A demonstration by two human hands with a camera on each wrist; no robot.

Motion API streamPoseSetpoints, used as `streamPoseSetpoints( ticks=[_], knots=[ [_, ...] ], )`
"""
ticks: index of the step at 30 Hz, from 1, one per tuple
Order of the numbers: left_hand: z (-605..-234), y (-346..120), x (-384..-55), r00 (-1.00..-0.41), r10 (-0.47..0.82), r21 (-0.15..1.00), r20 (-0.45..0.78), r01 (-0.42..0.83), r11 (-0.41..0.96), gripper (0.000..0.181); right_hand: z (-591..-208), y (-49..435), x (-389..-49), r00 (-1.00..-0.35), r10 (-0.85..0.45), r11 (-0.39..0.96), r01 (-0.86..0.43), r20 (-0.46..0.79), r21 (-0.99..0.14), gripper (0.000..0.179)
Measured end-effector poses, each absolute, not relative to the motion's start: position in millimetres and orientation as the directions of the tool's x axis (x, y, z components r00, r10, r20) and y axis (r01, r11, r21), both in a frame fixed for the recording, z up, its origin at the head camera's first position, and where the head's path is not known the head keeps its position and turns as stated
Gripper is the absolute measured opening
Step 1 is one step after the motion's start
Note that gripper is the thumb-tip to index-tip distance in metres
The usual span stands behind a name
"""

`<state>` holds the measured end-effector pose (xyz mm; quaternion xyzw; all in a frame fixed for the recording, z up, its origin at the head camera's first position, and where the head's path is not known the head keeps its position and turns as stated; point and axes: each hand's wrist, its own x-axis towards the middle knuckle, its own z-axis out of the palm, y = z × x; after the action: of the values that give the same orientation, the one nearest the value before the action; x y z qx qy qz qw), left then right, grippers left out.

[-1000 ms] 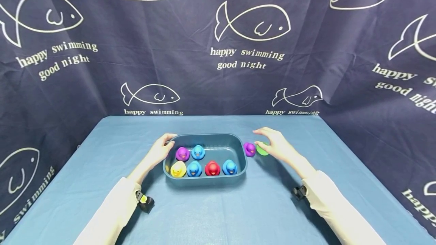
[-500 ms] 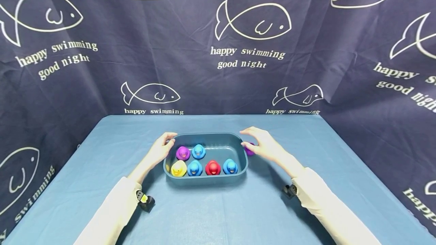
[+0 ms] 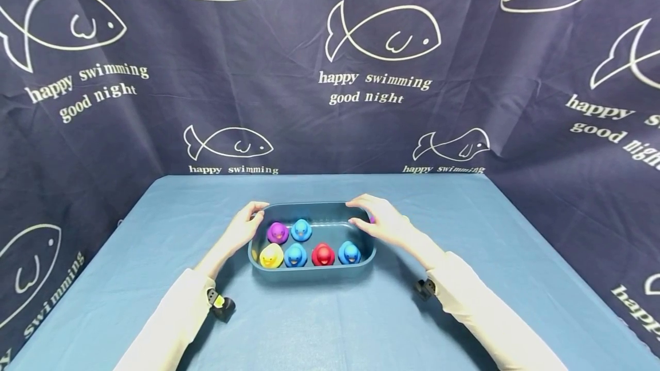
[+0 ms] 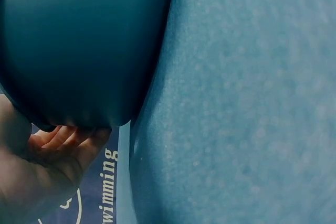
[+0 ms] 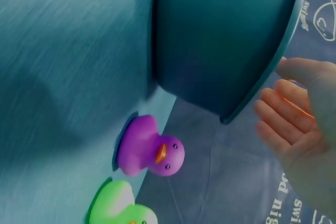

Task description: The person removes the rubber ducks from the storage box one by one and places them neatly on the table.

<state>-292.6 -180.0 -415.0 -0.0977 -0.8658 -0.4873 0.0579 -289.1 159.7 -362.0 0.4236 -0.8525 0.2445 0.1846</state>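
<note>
A dark teal oblong tub point(image 3: 311, 273) stands on the table with several rubber ducks inside, including a yellow duck point(image 3: 271, 256), a red duck point(image 3: 322, 254) and a blue duck point(image 3: 349, 252). At its far left corner my left hand point(image 3: 242, 228) grips the rim, fingertips partly hidden by the tub in the left wrist view. My right hand point(image 3: 385, 221) is over the tub's right end, fingers spread apart and nothing visible in them. Beside that end sit a purple duck point(image 5: 149, 145) and a green duck point(image 5: 119, 207) on the table, mostly hidden by the hand in the head view.
Blue cloth covers the table point(image 3: 330, 325). A dark curtain point(image 3: 299, 90) with fish drawings hangs behind it and along both sides. Small black cameras are strapped to both wrists, with the right camera point(image 3: 425, 289) close above the cloth.
My right hand has moved left, from over the green duck, past the purple duck, to the tub's right end. The left hand and the tub have stayed in place.
</note>
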Motion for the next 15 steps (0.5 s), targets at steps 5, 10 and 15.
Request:
streamPoseSetpoints(
  ticks=[5,10,15],
  knots=[
    [-415.4,-180.1,-292.3,-0.973,0.114,0.836,0.202,0.232,0.498,0.03,-363.1,149.9,-290.0,-0.56,-0.654,0.505,-0.824,0.51,-0.257,0.033],
    [-415.4,-180.4,-292.5,-0.972,0.11,0.827,0.207,0.234,0.511,0.03,-363.7,140.1,-291.0,-0.54,-0.671,0.486,-0.838,0.508,-0.249,0.034],
    [-415.4,-180.0,-292.7,-0.972,0.114,0.825,0.206,0.235,0.514,0.031,-364.0,132.3,-289.5,-0.557,-0.684,0.498,-0.829,0.471,-0.257,0.035]
  ],
)
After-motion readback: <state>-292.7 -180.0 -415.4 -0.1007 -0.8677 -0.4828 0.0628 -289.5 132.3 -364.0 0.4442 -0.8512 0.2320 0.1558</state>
